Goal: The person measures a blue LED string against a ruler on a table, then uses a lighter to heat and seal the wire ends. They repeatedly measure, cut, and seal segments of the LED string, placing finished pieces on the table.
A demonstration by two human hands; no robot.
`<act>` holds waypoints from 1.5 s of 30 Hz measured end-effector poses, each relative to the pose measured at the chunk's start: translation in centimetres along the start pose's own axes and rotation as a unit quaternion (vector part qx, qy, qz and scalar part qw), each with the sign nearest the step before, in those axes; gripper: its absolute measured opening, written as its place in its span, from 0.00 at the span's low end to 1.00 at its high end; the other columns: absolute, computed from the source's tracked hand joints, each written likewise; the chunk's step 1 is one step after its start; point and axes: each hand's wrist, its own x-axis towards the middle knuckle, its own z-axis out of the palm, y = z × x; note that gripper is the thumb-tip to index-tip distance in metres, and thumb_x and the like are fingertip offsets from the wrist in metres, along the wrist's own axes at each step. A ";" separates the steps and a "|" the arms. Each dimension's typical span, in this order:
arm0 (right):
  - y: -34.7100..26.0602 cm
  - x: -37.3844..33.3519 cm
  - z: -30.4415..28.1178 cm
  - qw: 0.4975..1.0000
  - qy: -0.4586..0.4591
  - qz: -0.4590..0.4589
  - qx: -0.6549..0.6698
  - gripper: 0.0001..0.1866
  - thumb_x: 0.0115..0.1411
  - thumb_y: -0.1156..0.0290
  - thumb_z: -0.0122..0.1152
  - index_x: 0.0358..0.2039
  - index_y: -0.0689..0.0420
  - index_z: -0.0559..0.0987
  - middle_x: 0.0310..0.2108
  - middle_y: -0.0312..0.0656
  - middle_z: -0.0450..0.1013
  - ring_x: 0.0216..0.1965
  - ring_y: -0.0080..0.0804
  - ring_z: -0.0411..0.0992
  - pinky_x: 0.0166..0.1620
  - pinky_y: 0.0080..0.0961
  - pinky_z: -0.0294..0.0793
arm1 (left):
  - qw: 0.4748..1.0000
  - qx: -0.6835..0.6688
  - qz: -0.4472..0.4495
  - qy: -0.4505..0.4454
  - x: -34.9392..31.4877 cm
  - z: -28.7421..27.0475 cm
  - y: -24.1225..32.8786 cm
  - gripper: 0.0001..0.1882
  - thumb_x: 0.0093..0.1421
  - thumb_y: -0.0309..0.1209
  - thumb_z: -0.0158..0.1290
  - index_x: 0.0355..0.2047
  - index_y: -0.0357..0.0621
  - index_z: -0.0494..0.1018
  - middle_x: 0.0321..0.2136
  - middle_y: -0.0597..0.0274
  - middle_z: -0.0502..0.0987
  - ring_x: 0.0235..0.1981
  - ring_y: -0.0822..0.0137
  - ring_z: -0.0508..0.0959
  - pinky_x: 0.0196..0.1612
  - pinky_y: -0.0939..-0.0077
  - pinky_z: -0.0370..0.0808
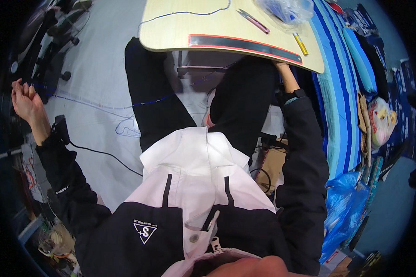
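Note:
Out to the far left, my left hand [28, 105] is raised with its fingers curled closed around a thin blue cord. That blue cord [155, 100] stretches from the hand across my legs toward the underside of the table, and a loose loop hangs near my knee. My right hand [282, 66] reaches to the table's near right edge; its fingers are hidden under the tabletop, so what they hold does not show. Above it on the pale table [166, 39] lies a long dark strip with red edges [245, 47], like a ruler.
Pink-handled thread snips [253, 21], a small yellow tube [300, 44], a clear plastic bag [286, 11] and more blue cord [185, 14] lie on the table. Striped blue cloth [339, 101] covers a surface at right, near a blue bag [344, 212]. Wheeled chair legs [65, 75] stand at left.

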 end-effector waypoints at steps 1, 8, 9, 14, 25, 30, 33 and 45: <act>0.4 -0.6 0.0 0.996 -0.021 0.052 0.069 0.27 0.63 0.48 0.38 0.40 0.59 0.75 0.31 0.45 0.76 0.32 0.36 0.76 0.30 0.28 0.73 | 1.000 -0.010 -0.010 -0.016 0.3 0.0 0.0 0.10 0.64 0.27 0.45 0.34 0.30 0.71 0.19 0.66 0.61 0.17 0.78 0.51 0.18 0.84 0.48; 1.4 -9.7 -5.9 0.819 -0.080 0.416 0.387 0.38 0.63 0.40 0.29 0.36 0.66 0.75 0.35 0.49 0.77 0.31 0.32 0.78 0.25 0.17 0.74 | 0.995 -0.015 -0.029 -0.091 5.6 -3.8 -1.3 0.08 0.64 0.26 0.43 0.35 0.34 0.71 0.19 0.65 0.63 0.18 0.76 0.53 0.18 0.82 0.49; 1.5 -10.9 -8.1 0.827 -0.075 0.401 0.386 0.39 0.63 0.39 0.29 0.37 0.67 0.75 0.36 0.49 0.76 0.32 0.32 0.78 0.25 0.15 0.75 | 0.996 -0.036 -0.038 -0.070 6.6 -4.2 -1.8 0.08 0.64 0.25 0.44 0.34 0.33 0.71 0.19 0.65 0.62 0.18 0.75 0.53 0.19 0.81 0.49; 3.5 -14.4 -22.5 0.894 0.038 0.253 0.367 0.44 0.62 0.37 0.21 0.34 0.65 0.78 0.31 0.46 0.78 0.24 0.21 0.73 0.26 0.11 0.69 | 0.998 -0.035 0.015 -0.041 9.6 -4.0 -1.6 0.07 0.63 0.23 0.43 0.30 0.37 0.71 0.17 0.64 0.60 0.17 0.74 0.53 0.18 0.81 0.50; 5.6 -13.8 -41.9 0.917 0.187 0.166 0.310 0.38 0.65 0.45 0.17 0.50 0.63 0.71 0.48 0.50 0.71 0.44 0.39 0.74 0.45 0.30 0.74 | 0.989 -0.116 -0.049 -0.082 12.1 -1.9 0.4 0.05 0.59 0.24 0.49 0.35 0.38 0.71 0.18 0.63 0.59 0.19 0.71 0.54 0.20 0.78 0.51; 3.1 -10.7 -37.3 0.877 0.193 0.191 0.395 0.45 0.57 0.30 0.26 0.36 0.63 0.77 0.35 0.48 0.77 0.32 0.33 0.77 0.36 0.25 0.76 | 0.993 0.053 -0.026 -0.106 6.9 4.1 3.6 0.11 0.62 0.30 0.48 0.39 0.36 0.74 0.29 0.58 0.75 0.28 0.70 0.73 0.38 0.81 0.70; 1.5 -9.5 -34.9 0.883 0.181 0.197 0.386 0.46 0.57 0.30 0.25 0.35 0.63 0.78 0.33 0.46 0.77 0.29 0.29 0.77 0.31 0.20 0.75 | 0.982 0.138 0.016 -0.126 2.5 8.3 5.1 0.14 0.63 0.32 0.47 0.42 0.34 0.74 0.31 0.55 0.79 0.31 0.70 0.78 0.41 0.80 0.75; -15.8 -11.3 -16.8 0.945 -0.184 -0.167 0.215 0.18 0.59 0.65 0.56 0.48 0.57 0.74 0.37 0.42 0.76 0.37 0.29 0.76 0.39 0.26 0.75 | 0.666 0.325 0.130 -0.658 -22.1 26.9 5.1 0.01 0.50 0.19 0.55 0.24 0.34 0.74 0.19 0.61 0.72 0.15 0.73 0.65 0.19 0.82 0.59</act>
